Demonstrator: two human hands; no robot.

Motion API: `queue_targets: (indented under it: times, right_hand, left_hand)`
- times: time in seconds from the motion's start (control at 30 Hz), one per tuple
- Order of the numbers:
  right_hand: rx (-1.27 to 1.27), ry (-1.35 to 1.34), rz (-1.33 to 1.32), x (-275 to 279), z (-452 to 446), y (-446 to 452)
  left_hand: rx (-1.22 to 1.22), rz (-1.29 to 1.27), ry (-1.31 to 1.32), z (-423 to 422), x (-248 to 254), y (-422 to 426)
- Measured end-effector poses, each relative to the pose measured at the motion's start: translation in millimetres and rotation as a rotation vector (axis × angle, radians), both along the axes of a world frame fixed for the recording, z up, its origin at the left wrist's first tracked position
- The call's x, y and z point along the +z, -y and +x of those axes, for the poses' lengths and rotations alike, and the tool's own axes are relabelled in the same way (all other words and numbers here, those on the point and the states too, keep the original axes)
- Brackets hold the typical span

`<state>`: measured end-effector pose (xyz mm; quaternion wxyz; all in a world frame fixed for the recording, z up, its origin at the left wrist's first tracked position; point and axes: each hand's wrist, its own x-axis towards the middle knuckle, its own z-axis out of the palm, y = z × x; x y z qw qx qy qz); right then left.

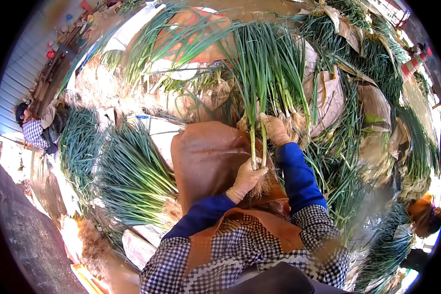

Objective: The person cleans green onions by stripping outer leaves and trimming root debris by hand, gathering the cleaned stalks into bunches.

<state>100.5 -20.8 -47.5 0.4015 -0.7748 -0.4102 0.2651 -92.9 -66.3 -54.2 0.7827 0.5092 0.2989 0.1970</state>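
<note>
My left hand (248, 180), in a pale glove, is closed round the white lower stalks of a few green onions (253, 139), just above their roots. The long green leaves point away from me. My right hand (276, 129), also gloved, is higher up beside the stalks, at the root end of a larger bunch of green onions (281, 88). Its fingers are curled, but what they grip is hard to make out. A brown apron (206, 157) covers my lap under the left hand.
A big pile of green onions (132, 176) lies at the left, roots towards me. More bundles (348, 157) and sacking (330, 98) are at the right. A co-worker (36, 127) sits at the far left; another person (424, 215) is at the right edge.
</note>
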Motion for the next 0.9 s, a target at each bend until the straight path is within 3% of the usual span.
queue_targets:
  times: [0.03,0.1,0.17,0.2,0.23,0.27,0.33,0.37,0.4,0.43,0.47,0.5,0.57,0.63,0.67,0.7,0.73,0.83,0.9]
  right_hand:
    - [-0.046,0.515,-0.181,2,2,9]
    - [-0.066,0.562,-0.341,30,-4,18]
    - [0.064,0.413,-0.294,49,-20,41]
    - [0.186,0.207,0.026,41,-27,65]
    - [0.269,-0.134,0.097,80,-45,88]
    - [0.197,-0.288,-0.006,88,-49,115]
    - [0.064,-0.385,0.063,76,-46,168]
    - [-0.096,-0.746,0.196,70,-31,203]
    - [-0.177,-0.715,0.476,54,-10,235]
    - [-0.325,-0.712,0.486,71,7,257]
    - [-0.346,-0.547,0.374,79,18,269]
    - [-0.327,-0.415,-0.071,86,35,273]
    - [-0.045,0.764,-0.998,58,40,251]
    - [-0.163,0.359,-0.554,80,5,182]
    - [-0.117,0.295,-0.315,68,-7,152]
    - [0.031,0.340,-0.235,87,-26,115]
    - [0.082,0.466,-0.334,86,-38,82]
    - [0.275,0.720,-0.511,60,-41,17]
    - [0.311,0.788,-0.400,35,-38,9]
  left_hand:
    - [0.019,0.166,-0.124,0,-4,3]
    - [0.025,0.179,-0.155,3,5,2]
    - [0.127,0.062,-0.071,5,10,-1]
    - [0.185,-0.012,0.058,9,-5,-4]
    - [0.192,-0.017,0.059,9,-14,-8]
    - [0.173,0.054,0.042,7,-22,-14]
    - [0.105,0.156,-0.101,1,-7,-19]
    - [0.106,0.147,-0.103,1,-15,-17]
    - [0.165,0.121,-0.054,3,-28,-17]
    - [0.227,0.096,-0.001,5,-35,-15]
    - [0.200,0.183,-0.106,2,-12,-12]
    - [0.199,0.182,-0.101,1,2,-12]
    - [0.080,0.534,-0.364,3,19,-9]
    - [0.135,0.577,-0.296,10,18,-8]
    - [0.117,0.668,-0.335,10,18,-6]
    - [0.098,0.757,-0.380,8,17,-3]
    - [0.070,0.925,-0.428,8,13,-3]
    - [-0.008,0.993,-0.561,10,2,-1]
    - [-0.022,0.981,-0.535,9,-3,-6]
